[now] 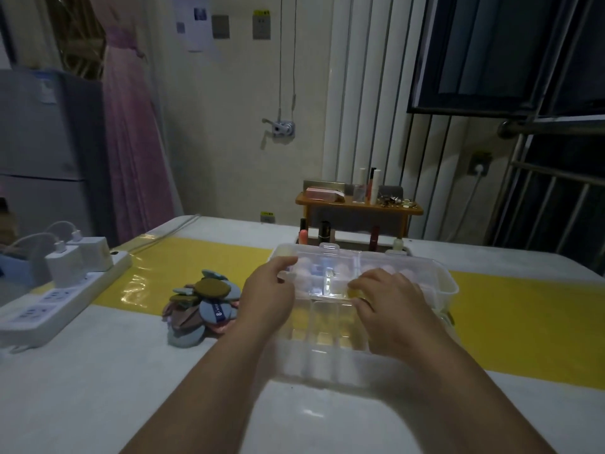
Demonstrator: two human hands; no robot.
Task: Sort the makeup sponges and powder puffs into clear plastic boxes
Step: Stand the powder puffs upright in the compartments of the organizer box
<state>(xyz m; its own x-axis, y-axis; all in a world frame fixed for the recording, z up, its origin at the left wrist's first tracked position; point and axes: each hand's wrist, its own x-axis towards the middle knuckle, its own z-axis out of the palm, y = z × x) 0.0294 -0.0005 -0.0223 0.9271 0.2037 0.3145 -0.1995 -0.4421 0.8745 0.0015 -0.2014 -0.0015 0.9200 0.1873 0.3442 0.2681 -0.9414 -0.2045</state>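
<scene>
A white table [98,388] is crossed from left to right by a glossy yellow band [523,322]. Two clear plastic boxes are set on it in the middle: the far clear box [438,283], lidded, with pale makeup sponges [411,273] seen dimly through the plastic, and the near clear box [322,326], divided into compartments, just in front of it.

The far box's near left corner is gripped by the left hand [268,290], fingers curled over the lid and thumb below. The right hand [389,306] is laid on the lid's near edge with bent fingers; whether anything is gripped cannot be told.

A heap of flat powder puffs [203,306] – blue, brown, pink, olive – lies left of the boxes, just beside the left wrist. At the table's left edge a power strip [49,306] is loaded with two white chargers [64,265].

Cosmetic tubes [324,231] stand behind the far box. Beyond, a small wooden shelf [357,206] of cosmetics is set against the wall – a grey fridge [42,132] and pink curtain [131,142] far left, a dark barred window [507,50] far right.
</scene>
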